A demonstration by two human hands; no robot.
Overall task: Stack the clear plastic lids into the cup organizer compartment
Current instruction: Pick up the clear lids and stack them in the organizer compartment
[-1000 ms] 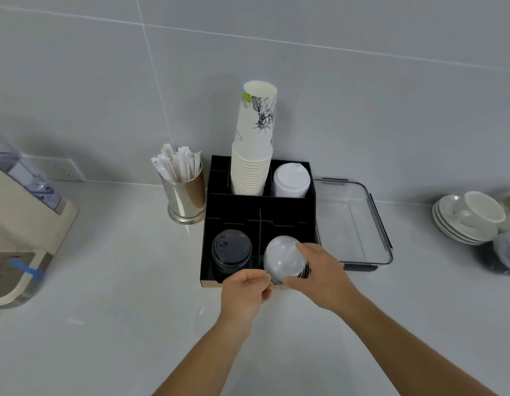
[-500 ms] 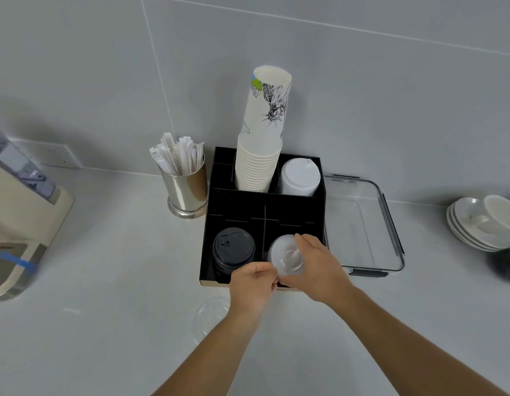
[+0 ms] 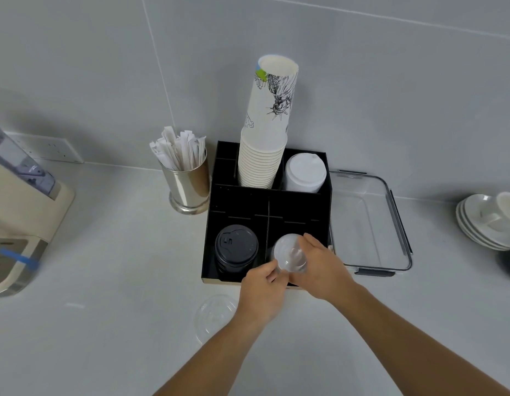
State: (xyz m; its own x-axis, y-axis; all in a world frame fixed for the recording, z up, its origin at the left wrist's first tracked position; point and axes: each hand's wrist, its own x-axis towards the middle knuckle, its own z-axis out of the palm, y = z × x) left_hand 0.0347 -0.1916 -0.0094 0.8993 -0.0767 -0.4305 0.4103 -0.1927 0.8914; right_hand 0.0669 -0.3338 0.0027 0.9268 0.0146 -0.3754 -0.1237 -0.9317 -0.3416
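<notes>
Both hands met over the front-right compartment of the black cup organizer (image 3: pixel 301 201). Right hand (image 3: pixel 319 270) curled round a stack of clear plastic lids (image 3: pixel 289 252), fingers along its far side, thumb hidden. Left hand (image 3: pixel 262 290) pinched the stack's near-left rim between thumb and fingertips. The stack sat tilted within that compartment; whether it touched the floor could not be told. One more clear lid (image 3: pixel 215 312) lay flat on the white counter (image 3: pixel 105 281), just left of the left wrist. Black lids (image 3: pixel 236 247) filled the front-left compartment; embossed marks on top, unreadable. Paper cups (image 3: pixel 266 138) behind carried a Statue of Liberty sketch; no legible writing. White lids (image 3: pixel 305 172) stood beside them.
</notes>
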